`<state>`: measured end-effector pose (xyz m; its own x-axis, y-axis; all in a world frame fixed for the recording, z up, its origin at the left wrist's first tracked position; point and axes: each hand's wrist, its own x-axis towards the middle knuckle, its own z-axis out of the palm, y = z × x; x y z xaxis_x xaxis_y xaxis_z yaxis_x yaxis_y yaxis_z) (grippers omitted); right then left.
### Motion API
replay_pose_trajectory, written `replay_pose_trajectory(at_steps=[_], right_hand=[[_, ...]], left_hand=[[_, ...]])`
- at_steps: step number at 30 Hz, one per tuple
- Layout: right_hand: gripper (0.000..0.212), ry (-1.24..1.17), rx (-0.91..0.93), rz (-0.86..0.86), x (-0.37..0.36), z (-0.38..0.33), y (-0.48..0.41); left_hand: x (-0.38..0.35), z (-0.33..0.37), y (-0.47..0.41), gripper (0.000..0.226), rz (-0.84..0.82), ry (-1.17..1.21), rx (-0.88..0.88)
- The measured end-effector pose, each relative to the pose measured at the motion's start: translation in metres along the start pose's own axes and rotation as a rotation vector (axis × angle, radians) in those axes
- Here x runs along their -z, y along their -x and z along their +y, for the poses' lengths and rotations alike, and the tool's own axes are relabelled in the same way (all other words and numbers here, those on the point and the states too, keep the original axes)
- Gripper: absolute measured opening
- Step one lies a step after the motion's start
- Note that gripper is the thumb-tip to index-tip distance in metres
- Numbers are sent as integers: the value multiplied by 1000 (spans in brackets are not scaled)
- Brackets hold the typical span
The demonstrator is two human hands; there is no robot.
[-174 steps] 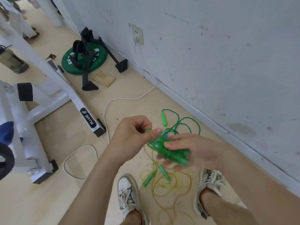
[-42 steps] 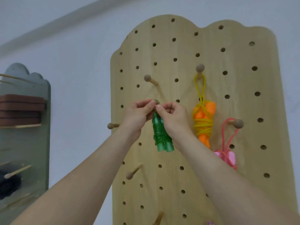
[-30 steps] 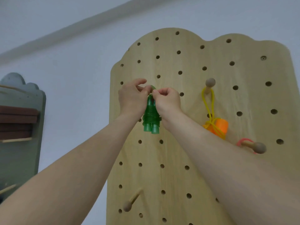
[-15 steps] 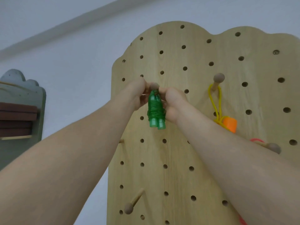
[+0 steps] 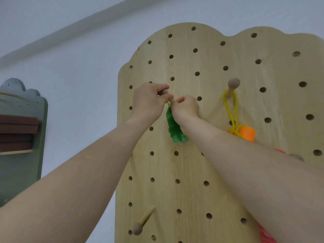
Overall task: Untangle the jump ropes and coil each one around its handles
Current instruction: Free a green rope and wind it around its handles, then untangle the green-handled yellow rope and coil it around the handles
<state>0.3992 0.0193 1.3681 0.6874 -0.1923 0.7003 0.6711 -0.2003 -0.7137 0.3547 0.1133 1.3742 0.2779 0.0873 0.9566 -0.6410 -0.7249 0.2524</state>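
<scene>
Green coiled rope [image 5: 175, 128] dangles by a peg [image 5: 164, 91], left hand [image 5: 149, 101] and right hand [image 5: 185, 108] pinching its loop.

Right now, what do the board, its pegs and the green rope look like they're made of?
Board: pale wood, probably plywood or veneer, matte; straight grain shows.
Pegs: turned wood, slightly darker, with smooth round knobs.
Rope: translucent green plastic, likely PVC, glossy; light glows through the coils.

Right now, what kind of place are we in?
Probably a storage wall for sports gear, maybe in a gym. A wooden pegboard has a yellow jump rope hanging on a peg, and a coiled green jump rope held up beside it.
</scene>
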Motion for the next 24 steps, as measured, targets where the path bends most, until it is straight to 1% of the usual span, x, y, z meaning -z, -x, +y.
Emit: replay_pose_trajectory(at_steps=[3,5,6,8,10,12,14,16,17,18,20,21,22,24], right_hand=[[16,1,23,-70,2,-1,3],[22,25,13,-132,7,-3,9],[28,58,9,-164,10,-4,11],[46,126,9,-219,15,-6,16],[56,158,17,-237,23,-10,22],[55,165,25,-232,31,-14,29],[51,176,27,-214,38,-16,36],[44,172,12,-208,46,-15,42],[41,170,1,-208,51,-14,47],[38,171,-6,-210,55,-11,51],[30,182,-18,-231,63,-5,62],[26,187,-32,-257,66,-2,69],[24,189,-42,-289,69,1,76],[22,189,-32,-356,75,9,91]], left_hand=[[-2,0,3,21,19,-33,-17],[-3,1,6,18,15,-48,-20],[-3,2,7,16,13,-50,-19],[-2,4,5,16,-1,-52,12],[0,7,2,24,-43,-44,71],[4,9,2,35,-99,14,134],[7,12,7,51,-141,61,182],[11,14,15,64,-101,53,217],[14,15,22,62,-45,53,227],[17,17,29,54,19,55,230],[24,20,45,28,94,80,226],[27,20,55,17,87,108,240],[29,20,66,13,53,138,264],[32,18,90,24,-82,164,332]])
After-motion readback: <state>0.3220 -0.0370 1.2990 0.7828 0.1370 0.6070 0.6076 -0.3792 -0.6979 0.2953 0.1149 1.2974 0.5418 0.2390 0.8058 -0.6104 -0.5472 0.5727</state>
